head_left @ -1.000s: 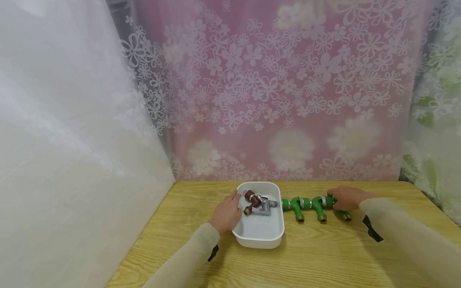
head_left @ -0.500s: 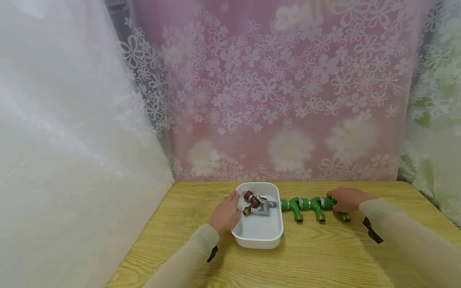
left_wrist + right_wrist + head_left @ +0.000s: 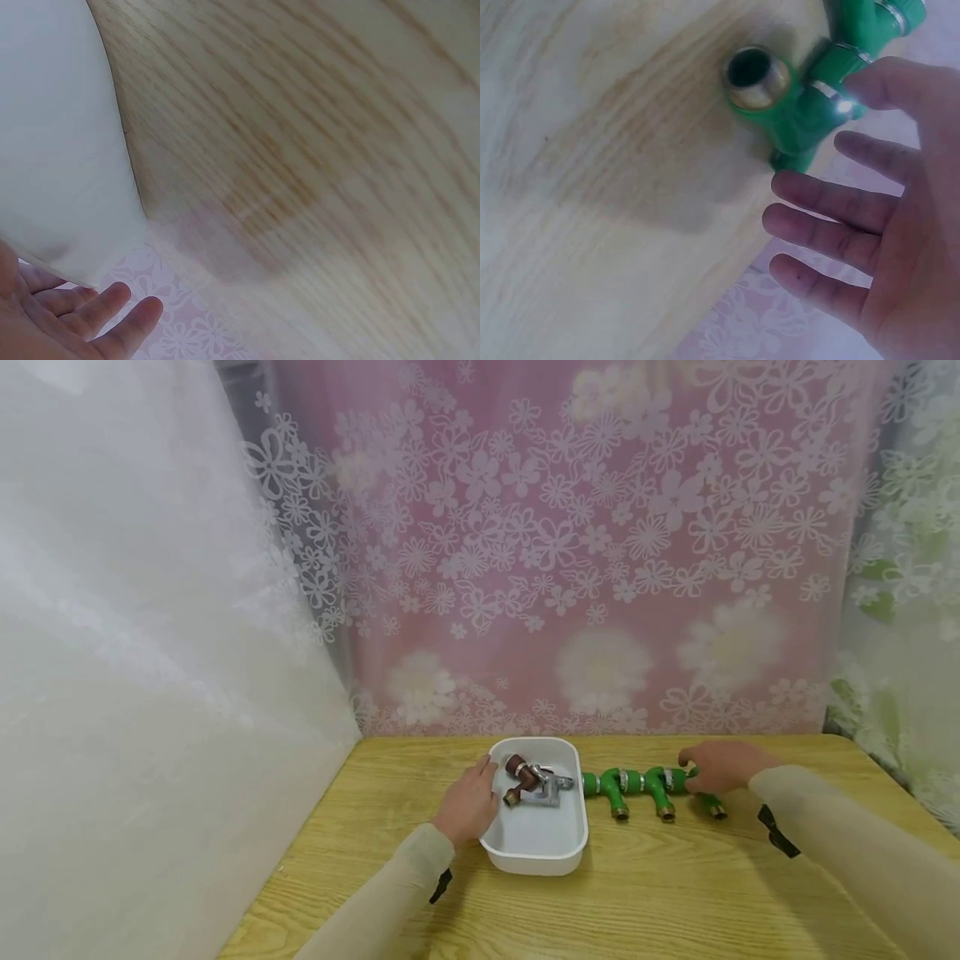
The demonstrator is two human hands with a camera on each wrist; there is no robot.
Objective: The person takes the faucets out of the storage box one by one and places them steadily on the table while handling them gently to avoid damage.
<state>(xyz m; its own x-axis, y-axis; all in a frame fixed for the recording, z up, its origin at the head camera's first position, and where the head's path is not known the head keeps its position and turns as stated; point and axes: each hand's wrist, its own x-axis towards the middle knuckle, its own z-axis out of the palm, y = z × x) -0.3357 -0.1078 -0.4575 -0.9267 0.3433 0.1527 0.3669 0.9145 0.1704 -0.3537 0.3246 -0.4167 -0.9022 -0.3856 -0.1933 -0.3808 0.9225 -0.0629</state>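
Note:
My left hand (image 3: 467, 800) rests at the left rim of a white plastic basin (image 3: 534, 864). In the left wrist view its fingers (image 3: 112, 307) lie loosely spread by the rim, not curled round it. Inside the basin are a brown Y-shaped pipe fitting (image 3: 532, 777) with a brass end and a chrome metal fitting (image 3: 552, 793). Right of the basin lies a row of joined green pipe fittings (image 3: 633, 782) with brass-tipped branches. My right hand (image 3: 907, 217) is over the row's right end, fingers loosely extended and apart, thumb and index finger close by the green pipe.
The wood-grain table (image 3: 600, 910) carries everything. A pink flowered curtain (image 3: 585, 568) hangs behind its back edge. White sheeting (image 3: 150, 652) slopes along the left, and a green leaf-patterned curtain (image 3: 900, 677) hangs on the right.
My right hand's fingers have loosened and lifted a little from the right end of the green fittings. My left hand stays by the basin rim. The whole head view shifts slightly.

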